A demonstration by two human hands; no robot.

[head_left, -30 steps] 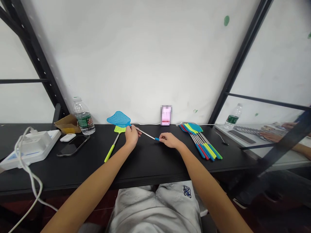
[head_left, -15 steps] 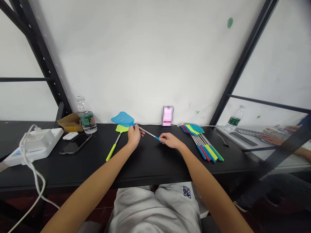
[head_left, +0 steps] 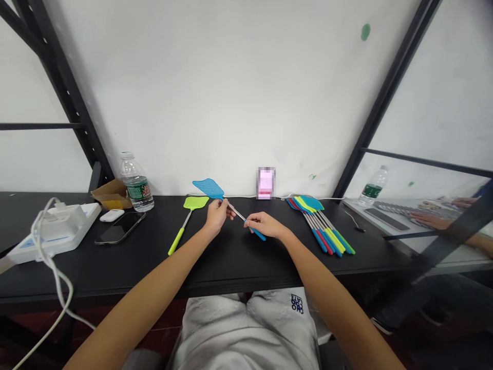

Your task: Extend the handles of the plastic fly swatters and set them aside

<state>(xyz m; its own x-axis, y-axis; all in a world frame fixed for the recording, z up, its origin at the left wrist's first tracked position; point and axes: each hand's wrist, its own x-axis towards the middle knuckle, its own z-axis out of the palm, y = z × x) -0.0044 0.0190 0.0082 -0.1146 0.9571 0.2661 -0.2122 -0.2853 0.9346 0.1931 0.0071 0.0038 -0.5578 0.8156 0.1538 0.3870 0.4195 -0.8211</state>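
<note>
1. Fingers of the left hand pinch the blue swatter just under its mesh head. Right hand has thumb and fingertips closed near the top of its handle.
2. Swatter position: slanted between the hands, over the middle of the table. Mesh head up-left, handle end down-right. Can't tell if that end touches the surface.
3. Step, my read: two-handed handling, metal shaft bridging the grips. Next move likely calls for a steady left pinch and right-hand motion in line with the shaft.
4. Tight side: mesh head looks close over the yellow-green swatter; gap unclear. Wall sits right behind.
5. Room: bare tabletop from the hands to the front edge. Fanned swatters are well apart, right. Propped phone stands behind the right hand.
</note>
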